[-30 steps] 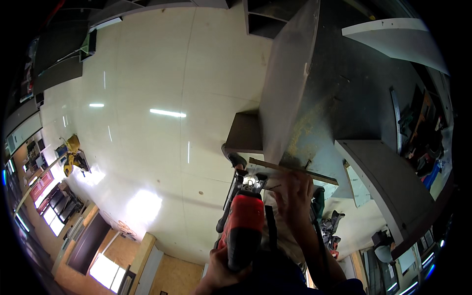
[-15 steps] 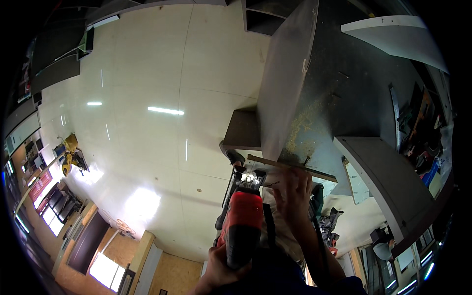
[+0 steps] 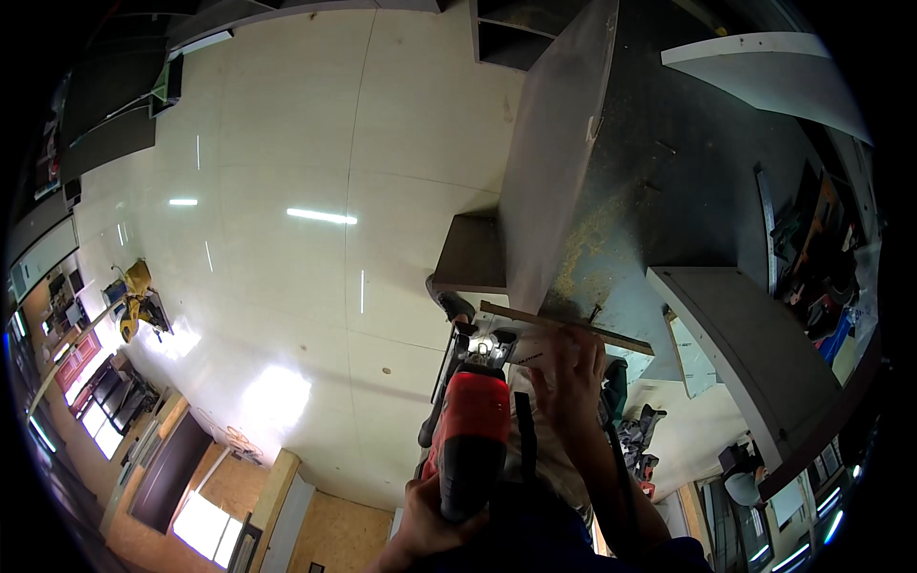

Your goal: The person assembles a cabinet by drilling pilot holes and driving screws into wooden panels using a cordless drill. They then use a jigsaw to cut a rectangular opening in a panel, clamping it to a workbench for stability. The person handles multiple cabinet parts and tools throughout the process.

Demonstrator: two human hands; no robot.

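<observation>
My left hand (image 3: 427, 516) is wrapped round the rear of a red and black jigsaw (image 3: 478, 411). A light glows at the tool's front, where its metal shoe meets the end of a narrow board (image 3: 623, 338). The blade cannot be made out. My right hand (image 3: 571, 387) is on this board to the right of the jigsaw, fingers bent over its face and closed on it. The board's brown long edge faces away from me. Just beyond it, a small dark screw or bolt (image 3: 595, 312) sticks up.
Sawdust (image 3: 587, 253) lies on a grey panel (image 3: 669, 205) ahead, beside a raised grey board (image 3: 554, 143). A long grey panel (image 3: 755, 353) slants at the right. A green and black power tool (image 3: 616, 384) is beside my right arm. A yellow tool (image 3: 138, 310) sits far left on the pale floor.
</observation>
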